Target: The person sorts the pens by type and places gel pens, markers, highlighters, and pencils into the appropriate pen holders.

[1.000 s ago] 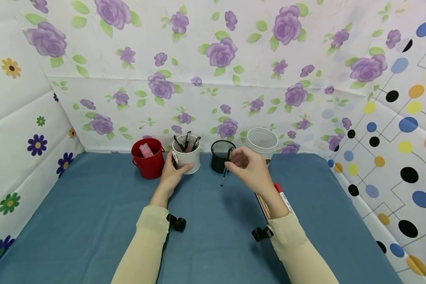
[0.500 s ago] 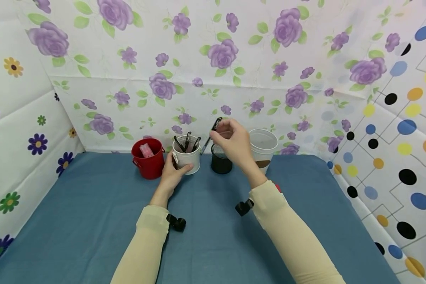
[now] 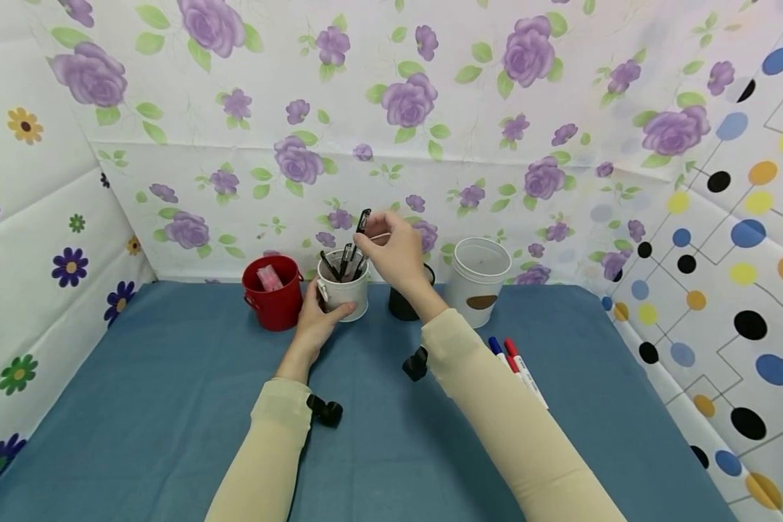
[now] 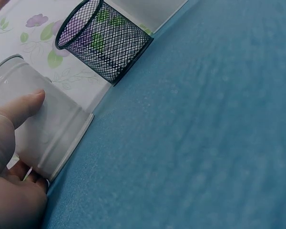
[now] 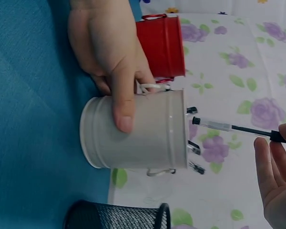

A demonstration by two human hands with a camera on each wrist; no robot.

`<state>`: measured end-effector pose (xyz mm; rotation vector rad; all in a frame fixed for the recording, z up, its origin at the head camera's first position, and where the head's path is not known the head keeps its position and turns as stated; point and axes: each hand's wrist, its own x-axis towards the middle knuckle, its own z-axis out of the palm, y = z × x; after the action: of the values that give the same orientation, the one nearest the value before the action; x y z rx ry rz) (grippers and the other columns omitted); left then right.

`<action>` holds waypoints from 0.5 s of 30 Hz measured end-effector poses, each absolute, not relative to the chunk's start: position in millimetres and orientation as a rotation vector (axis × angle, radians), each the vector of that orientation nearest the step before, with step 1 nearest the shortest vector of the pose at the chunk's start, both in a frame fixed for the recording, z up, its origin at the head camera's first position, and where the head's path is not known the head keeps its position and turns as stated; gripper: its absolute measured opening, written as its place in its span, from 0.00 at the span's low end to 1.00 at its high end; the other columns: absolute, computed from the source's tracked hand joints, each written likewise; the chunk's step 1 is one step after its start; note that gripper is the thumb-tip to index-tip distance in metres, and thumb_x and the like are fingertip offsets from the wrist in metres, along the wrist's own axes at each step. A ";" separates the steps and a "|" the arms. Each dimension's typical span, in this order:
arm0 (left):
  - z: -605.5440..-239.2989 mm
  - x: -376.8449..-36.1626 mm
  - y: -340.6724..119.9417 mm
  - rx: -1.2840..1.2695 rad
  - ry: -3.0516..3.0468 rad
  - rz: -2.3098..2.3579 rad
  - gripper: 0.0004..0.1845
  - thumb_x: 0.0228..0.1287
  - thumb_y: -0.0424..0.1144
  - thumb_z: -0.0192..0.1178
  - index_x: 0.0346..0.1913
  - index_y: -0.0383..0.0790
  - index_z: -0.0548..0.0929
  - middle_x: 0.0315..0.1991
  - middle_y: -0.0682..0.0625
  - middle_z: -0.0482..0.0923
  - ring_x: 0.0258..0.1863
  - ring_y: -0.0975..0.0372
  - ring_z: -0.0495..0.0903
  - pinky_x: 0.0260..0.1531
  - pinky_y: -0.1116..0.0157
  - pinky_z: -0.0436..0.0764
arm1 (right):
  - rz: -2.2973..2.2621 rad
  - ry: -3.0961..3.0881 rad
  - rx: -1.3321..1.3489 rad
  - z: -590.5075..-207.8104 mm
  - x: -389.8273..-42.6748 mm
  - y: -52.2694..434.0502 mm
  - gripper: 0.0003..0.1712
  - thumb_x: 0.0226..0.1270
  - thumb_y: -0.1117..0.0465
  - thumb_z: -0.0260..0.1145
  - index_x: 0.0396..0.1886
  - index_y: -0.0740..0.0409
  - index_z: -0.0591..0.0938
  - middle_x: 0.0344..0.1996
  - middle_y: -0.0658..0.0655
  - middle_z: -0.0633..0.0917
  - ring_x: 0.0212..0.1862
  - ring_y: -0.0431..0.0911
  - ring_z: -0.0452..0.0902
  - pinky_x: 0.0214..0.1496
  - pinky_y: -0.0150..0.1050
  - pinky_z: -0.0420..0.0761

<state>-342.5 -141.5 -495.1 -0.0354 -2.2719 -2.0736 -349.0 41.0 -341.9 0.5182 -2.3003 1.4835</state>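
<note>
My left hand (image 3: pixel 309 326) grips a small white bucket (image 3: pixel 342 299) standing upright on the blue cloth. In the left wrist view the thumb lies across the bucket's side (image 4: pixel 55 126), near its middle. Several black-topped pens (image 3: pixel 329 266) lean inside, their ends above the rim. My right hand (image 3: pixel 394 250) pinches another pen (image 3: pixel 363 220) by its black capped end, over the bucket. The right wrist view shows this clear-barrelled pen (image 5: pixel 219 125) with its lower end pointing at the bucket's mouth, close to the rim. Much of it is hidden by the fingers in the head view.
Left of the white bucket stands a red bucket (image 3: pixel 274 301) holding a pink item (image 3: pixel 270 278). A black mesh cup (image 3: pixel 402 304) is partly hidden behind my right hand, with a white plastic cup (image 3: pixel 473 286) beyond it. Red and blue markers (image 3: pixel 522 366) lie on the cloth at right.
My right hand has carried the pen up and left, from in front of the mesh cup to above the white bucket. The markers at right are uncovered. My left hand has stayed in place.
</note>
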 end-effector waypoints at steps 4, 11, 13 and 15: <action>-495.8 -343.9 -142.1 -0.035 -2.275 -2.084 0.53 0.69 0.44 0.74 0.87 0.50 0.49 0.84 0.46 0.55 0.83 0.53 0.54 0.83 0.49 0.55 | 1.479 -2.331 0.508 -348.8 -350.5 34.8 0.10 0.74 0.57 0.74 0.48 0.55 0.83 0.44 0.55 0.88 0.44 0.48 0.89 0.48 0.40 0.88; -483.5 -337.6 -142.5 -0.013 -2.291 -2.133 0.53 0.70 0.40 0.73 0.87 0.47 0.49 0.85 0.43 0.54 0.84 0.51 0.54 0.83 0.49 0.55 | 1.433 -2.408 0.486 -364.4 -353.4 25.8 0.10 0.74 0.56 0.74 0.48 0.53 0.83 0.44 0.54 0.89 0.44 0.47 0.89 0.49 0.39 0.88; -474.7 -332.1 -141.8 -0.013 -2.303 -2.132 0.52 0.70 0.39 0.73 0.86 0.45 0.49 0.85 0.42 0.54 0.83 0.50 0.54 0.82 0.48 0.56 | 1.415 -2.418 0.483 -369.2 -355.1 23.8 0.10 0.74 0.56 0.74 0.48 0.53 0.83 0.43 0.53 0.90 0.44 0.46 0.88 0.49 0.38 0.87; -466.4 -326.0 -141.0 -0.017 -2.313 -2.129 0.52 0.70 0.38 0.72 0.86 0.43 0.49 0.84 0.41 0.54 0.83 0.49 0.55 0.82 0.48 0.57 | 1.403 -2.428 0.475 -373.5 -356.1 22.1 0.10 0.73 0.56 0.75 0.47 0.53 0.84 0.41 0.52 0.90 0.43 0.45 0.88 0.49 0.37 0.87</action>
<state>-326.0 -141.0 -466.4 -0.0166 -2.3134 -2.1289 -356.1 22.1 -373.5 0.4747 -2.4279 1.4031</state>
